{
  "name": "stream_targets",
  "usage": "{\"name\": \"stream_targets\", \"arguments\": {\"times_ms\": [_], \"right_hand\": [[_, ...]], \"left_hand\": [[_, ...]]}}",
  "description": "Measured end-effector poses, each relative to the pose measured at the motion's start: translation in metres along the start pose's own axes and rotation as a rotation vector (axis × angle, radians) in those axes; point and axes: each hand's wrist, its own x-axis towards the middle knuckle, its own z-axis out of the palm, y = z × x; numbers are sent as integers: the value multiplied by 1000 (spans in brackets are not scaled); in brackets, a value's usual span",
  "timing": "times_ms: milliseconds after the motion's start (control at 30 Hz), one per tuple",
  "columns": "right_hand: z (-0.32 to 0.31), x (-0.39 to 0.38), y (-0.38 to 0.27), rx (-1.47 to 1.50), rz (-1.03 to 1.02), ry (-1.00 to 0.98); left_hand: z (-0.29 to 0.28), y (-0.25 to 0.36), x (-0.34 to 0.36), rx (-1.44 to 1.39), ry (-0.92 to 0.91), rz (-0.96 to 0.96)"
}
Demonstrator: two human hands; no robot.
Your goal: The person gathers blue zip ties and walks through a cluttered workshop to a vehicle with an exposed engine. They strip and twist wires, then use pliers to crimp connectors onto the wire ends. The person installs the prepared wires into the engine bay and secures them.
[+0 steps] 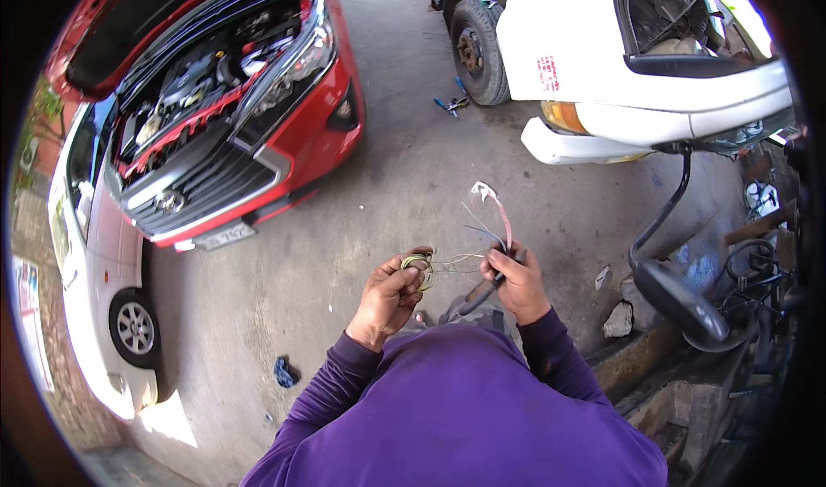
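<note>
My left hand [385, 302] is closed, its thumb and fingers pinching a small loop of thin yellow-green wire [416, 259]. Fine strands stretch from that loop across to my right hand [523, 287]. The right fingers are wrapped around a dark cable [477, 298], whose lower end slants down toward my legs. Out of the top of this grip rise several thin loose wires, one of them blue, and a pinkish-red wire [506, 220] with a white piece [483, 191] at its tip. What the right palm covers is hidden.
A red car [327, 156] with its hood up stands ahead left, beside a pale car [99, 272]. A white truck [594, 100] is ahead right, its black mirror [675, 298] reaching near. Blue-handled tools [451, 105] and a dark blue cloth [285, 372] lie on the concrete floor [404, 151].
</note>
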Motion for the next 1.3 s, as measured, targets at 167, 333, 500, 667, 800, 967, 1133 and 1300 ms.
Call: {"name": "stream_targets", "arguments": {"times_ms": [167, 333, 500, 667, 800, 967, 1133, 1300], "right_hand": [[-24, 99, -33, 79, -31, -148], [-28, 250, -79, -818, -7, -182], [-43, 414, -95, -1011, -188, -120], [-9, 554, -176, -1067, -159, -292], [-11, 674, -168, -1048, -302, -234], [-16, 772, -168, -1018, -217, -12], [-9, 873, -220, -1113, -117, -39], [-41, 1002, -236, -1121, -208, -9]], "left_hand": [[-3, 44, 148, 755, 215, 359], [-24, 95, 290, 1068, 291, 413], [-28, 173, 396, 909, 194, 177], [-58, 229, 508, 218, 180, 54], [-78, 270, 607, -46, 48, 123], [-86, 332, 724, 1451, 160, 514], [-103, 356, 840, 1274, 519, 441], [-120, 414, 947, -273, 257, 259]]}}
